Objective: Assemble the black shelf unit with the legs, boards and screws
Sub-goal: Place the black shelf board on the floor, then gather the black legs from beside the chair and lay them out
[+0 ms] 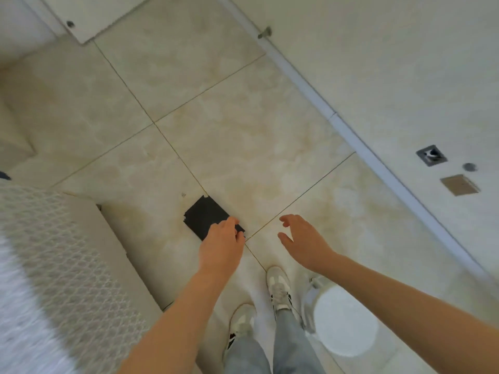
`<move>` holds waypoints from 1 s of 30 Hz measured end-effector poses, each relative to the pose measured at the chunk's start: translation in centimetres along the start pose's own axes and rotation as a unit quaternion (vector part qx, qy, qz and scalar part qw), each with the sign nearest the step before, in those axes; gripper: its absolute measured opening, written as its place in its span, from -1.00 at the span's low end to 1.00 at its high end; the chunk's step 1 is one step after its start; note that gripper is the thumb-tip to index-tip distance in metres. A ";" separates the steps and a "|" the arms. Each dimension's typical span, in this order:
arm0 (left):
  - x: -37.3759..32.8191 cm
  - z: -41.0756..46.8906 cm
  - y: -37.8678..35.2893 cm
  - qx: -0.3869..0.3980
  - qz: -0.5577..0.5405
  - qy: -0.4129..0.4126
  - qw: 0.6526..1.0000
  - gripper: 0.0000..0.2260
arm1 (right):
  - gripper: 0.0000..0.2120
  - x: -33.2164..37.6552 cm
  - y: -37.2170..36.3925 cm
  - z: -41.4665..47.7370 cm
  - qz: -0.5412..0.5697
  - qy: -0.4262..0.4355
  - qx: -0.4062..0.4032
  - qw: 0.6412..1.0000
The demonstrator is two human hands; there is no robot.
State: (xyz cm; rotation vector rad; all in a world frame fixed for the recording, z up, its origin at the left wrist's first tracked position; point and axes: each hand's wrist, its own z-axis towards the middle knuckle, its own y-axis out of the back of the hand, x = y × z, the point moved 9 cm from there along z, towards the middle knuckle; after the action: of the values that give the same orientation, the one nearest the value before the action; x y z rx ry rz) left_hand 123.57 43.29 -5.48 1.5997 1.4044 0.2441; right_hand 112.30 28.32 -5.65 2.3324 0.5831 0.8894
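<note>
The left hand (221, 245) reaches forward with its back to the camera, fingers bent down and away so their tips are hidden. It overlaps the near corner of a small stack of black boards (204, 214). Whether it touches or grips that stack cannot be told from this angle. The right hand (303, 238) hangs beside it, a clear gap between the two, fingers spread and gently curved with the thumb held wide. It holds nothing and touches nothing.

The black boards lie flat on the floor just ahead of the left hand's knuckles. They are thin, matte and square-cornered, with edges slightly out of line so the layers show along one side.

The floor (243, 144) under both hands is glossy cream tile with a cloudy marble pattern and thin straight grout lines that cross just beyond the left fingers. Below the wrists stand two pale lace-up shoes (278, 284) and light blue jeans (291, 344). Under the right forearm sits a smooth round white object (348, 322), blurred. To the left of the left arm spreads a grey-white fabric (54, 252) with a lattice weave, turning fluffy toward the frame's edge. Far beyond the right hand, a white skirting strip (351, 136) runs diagonally along a pale wall.
</note>
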 end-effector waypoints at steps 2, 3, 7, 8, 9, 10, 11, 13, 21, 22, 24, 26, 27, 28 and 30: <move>-3.2 -2.9 2.3 -0.006 0.031 -0.048 0.998 -0.71 | -0.58 0.1 1.9 -4.5 0.012 -0.017 -0.026 0.999; -4.6 -4.5 3.3 -0.007 0.046 -0.072 0.996 -0.71 | -0.58 0.1 2.7 -6.9 0.016 -0.025 -0.039 0.999; -9.7 -11.0 6.0 0.000 0.089 -0.156 0.984 -0.70 | -0.58 0.0 5.6 -16.6 0.037 -0.055 -0.101 0.993; -10.6 -12.7 6.4 0.002 0.096 -0.170 0.981 -0.69 | -0.59 0.0 6.1 -19.0 0.048 -0.062 -0.118 0.990; -11.4 -14.0 6.7 0.000 0.101 -0.184 0.978 -0.70 | -0.59 0.1 6.5 -21.0 0.057 -0.065 -0.133 0.987; -12.2 -15.6 6.6 0.002 0.105 -0.197 0.975 -0.70 | -0.59 -0.2 6.8 -23.2 0.064 -0.070 -0.144 0.985; -13.0 -17.2 6.5 0.006 0.109 -0.207 0.972 -0.71 | -0.59 -0.5 7.0 -25.3 0.070 -0.076 -0.155 0.982; -14.9 -20.3 5.6 0.023 0.123 -0.238 0.963 -0.72 | -0.59 -1.6 7.4 -29.3 0.076 -0.097 -0.190 0.974; -24.5 -30.4 -0.4 0.080 0.209 -0.368 0.903 -0.71 | -0.59 -10.2 5.0 -44.8 0.116 -0.237 -0.271 0.926; -25.9 -31.5 -1.3 0.083 0.215 -0.383 0.895 -0.71 | -0.58 -11.5 4.4 -46.7 0.124 -0.254 -0.279 0.918; -28.5 -33.8 -3.2 0.092 0.231 -0.407 0.879 -0.71 | -0.58 -14.2 3.2 -50.2 0.143 -0.284 -0.294 0.901; -30.9 -36.0 -5.3 0.100 0.240 -0.420 0.869 -0.71 | -0.58 -16.8 1.7 -53.7 0.161 -0.314 -0.305 0.885; -32.0 -37.2 -6.4 0.102 0.242 -0.424 0.867 -0.72 | -0.58 -18.1 0.9 -55.4 0.171 -0.327 -0.311 0.876; -33.0 -38.4 -7.5 0.105 0.242 -0.424 0.866 -0.72 | -0.57 -19.3 0.2 -57.0 0.181 -0.337 -0.316 0.868; -35.0 -41.4 -10.1 0.115 0.239 -0.416 0.870 -0.73 | -0.57 -21.7 -0.8 -60.1 0.196 -0.348 -0.323 0.858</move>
State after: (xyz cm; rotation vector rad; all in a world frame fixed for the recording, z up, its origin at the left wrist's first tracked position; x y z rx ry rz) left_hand 77.58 33.54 23.24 1.8972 0.3685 -0.3245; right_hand 54.99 37.71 20.95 1.9381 -0.4531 0.2572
